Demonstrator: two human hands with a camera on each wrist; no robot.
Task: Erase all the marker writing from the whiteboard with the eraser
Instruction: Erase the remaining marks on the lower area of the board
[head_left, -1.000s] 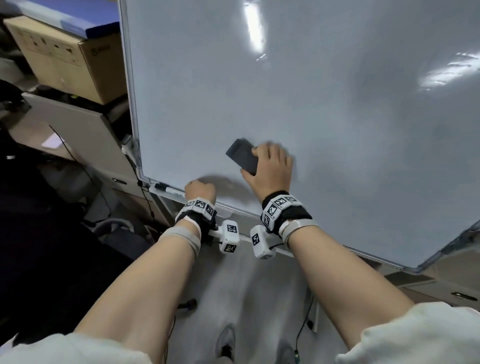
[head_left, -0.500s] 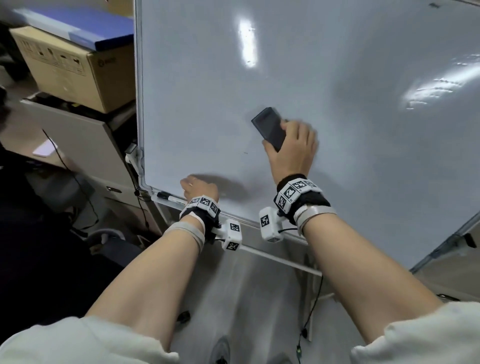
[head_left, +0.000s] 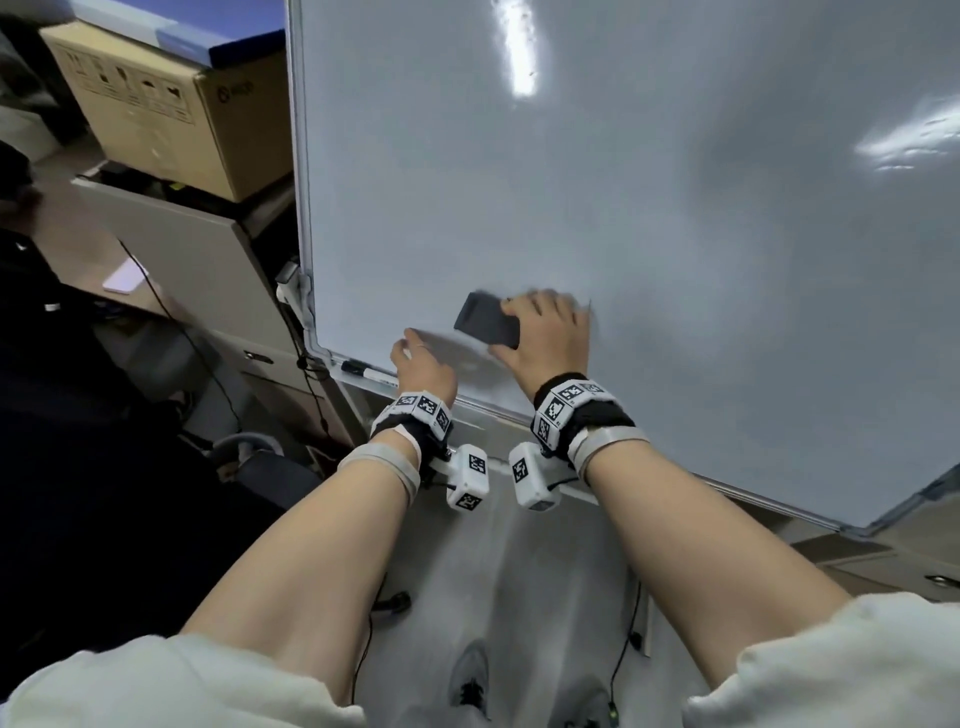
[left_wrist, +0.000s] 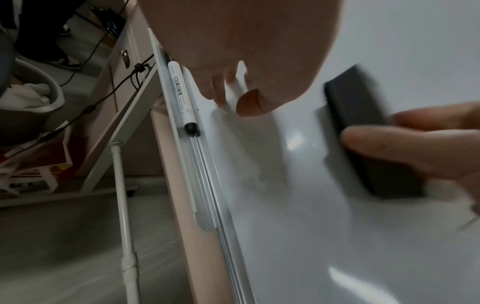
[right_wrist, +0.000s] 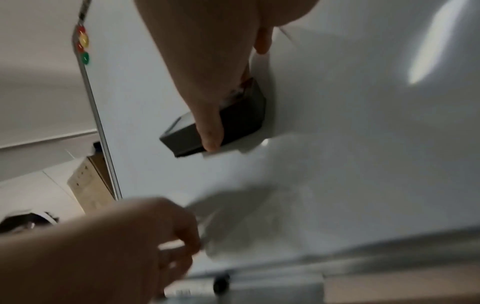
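Printing on the white marker (left_wrist: 182, 96) runs along its barrel, too small to read; it lies in the tray rail at the whiteboard (head_left: 675, 234) bottom edge. Right hand (head_left: 545, 343) grips the dark eraser (head_left: 485, 326), flat against the board low at its left, thumb and fingers clamping it. Left hand (head_left: 423, 371) rests loosely curled near the bottom rail, holding nothing. Cardboard box (head_left: 171, 114) bearing handling pictograms sits left of the frame. Coloured magnets (right_wrist: 83, 44) cluster at the board's edge.

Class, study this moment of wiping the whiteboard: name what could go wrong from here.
1. The eraser in the right hand sweeps low, close to the left hand braced on the whiteboard; they might collide.
2. A low stroke might knock the marker off the tray.
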